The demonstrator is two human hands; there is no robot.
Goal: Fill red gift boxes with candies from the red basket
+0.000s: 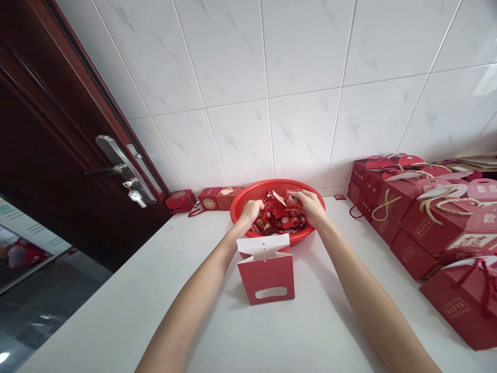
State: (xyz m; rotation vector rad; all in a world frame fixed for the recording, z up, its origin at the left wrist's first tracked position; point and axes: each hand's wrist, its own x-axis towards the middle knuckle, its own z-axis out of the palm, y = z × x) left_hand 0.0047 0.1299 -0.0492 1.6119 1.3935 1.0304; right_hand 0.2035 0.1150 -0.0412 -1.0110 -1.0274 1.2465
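Observation:
Both my hands are inside a red plastic basket [238, 207] heaped with red-wrapped candies [289, 223]. At the left of the heap, my left hand [251, 211] is closed on a wrapped candy [264, 215]. My right hand [311, 206] pinches a wrapper [294, 199] on the right side; its fingertips are partly hidden among the candies. Between my forearms a red paper gift box [267, 277] stands upright, its top flaps open. An oval window shows low on its front.
Several red gift boxes with rope handles [442, 217] are stacked along the right. Small red boxes [209, 199] stand by the tiled wall [240, 140] at the back left. A dark door [77, 129] with keys [135, 196] borders the white table [155, 290].

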